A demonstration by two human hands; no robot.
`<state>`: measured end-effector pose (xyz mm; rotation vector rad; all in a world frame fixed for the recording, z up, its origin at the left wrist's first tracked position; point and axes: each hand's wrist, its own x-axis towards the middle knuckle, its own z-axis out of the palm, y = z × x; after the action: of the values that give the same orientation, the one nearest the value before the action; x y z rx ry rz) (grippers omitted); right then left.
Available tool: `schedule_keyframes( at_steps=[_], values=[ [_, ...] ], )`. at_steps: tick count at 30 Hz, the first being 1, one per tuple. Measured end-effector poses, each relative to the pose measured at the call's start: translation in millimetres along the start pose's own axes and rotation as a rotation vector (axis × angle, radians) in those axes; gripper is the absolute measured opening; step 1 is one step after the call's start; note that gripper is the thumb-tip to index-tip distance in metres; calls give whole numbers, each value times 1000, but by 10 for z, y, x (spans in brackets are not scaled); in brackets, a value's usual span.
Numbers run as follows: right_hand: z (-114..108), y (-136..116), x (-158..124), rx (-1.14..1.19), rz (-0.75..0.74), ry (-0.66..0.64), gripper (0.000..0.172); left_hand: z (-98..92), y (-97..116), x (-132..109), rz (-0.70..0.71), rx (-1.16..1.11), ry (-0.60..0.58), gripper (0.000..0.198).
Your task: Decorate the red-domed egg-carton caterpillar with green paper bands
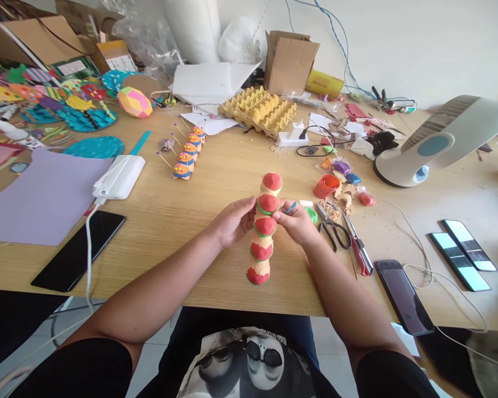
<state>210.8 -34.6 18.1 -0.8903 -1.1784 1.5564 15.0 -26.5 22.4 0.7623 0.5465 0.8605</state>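
A strip of egg-carton cups (265,225) lies lengthwise before me, its bumps cream-coloured with red caps, several edged in green. My left hand (234,224) holds its left side near the second bump, fingers curled and partly hidden. On the opposite side, my right hand (296,224) has its thumb against the green edge between the second and third bumps. A small blue stick-like piece (291,208) pokes out among the right fingers. Farther back stands a finished-looking orange and blue egg-carton strip (186,155) with faces and stick feelers.
Scissors (335,226), a red utility knife (359,249), a red cup (327,186) and bagged clay (341,166) lie right. Phones (403,296) and a white fan (435,141) are farther right. A power bank (119,177) sits left; yellow egg trays (257,110) lie behind.
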Motion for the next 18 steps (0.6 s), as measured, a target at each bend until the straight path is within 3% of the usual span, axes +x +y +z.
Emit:
schedule_keyframes(
  at_steps=[3,18],
  values=[
    [-18,14,6,16,-17,24,41,3,66,-30,22,93,-38,37],
    [-54,-36,-5,-118,-16,11,42,-56,91,-21,102,462,76,36]
  ],
)
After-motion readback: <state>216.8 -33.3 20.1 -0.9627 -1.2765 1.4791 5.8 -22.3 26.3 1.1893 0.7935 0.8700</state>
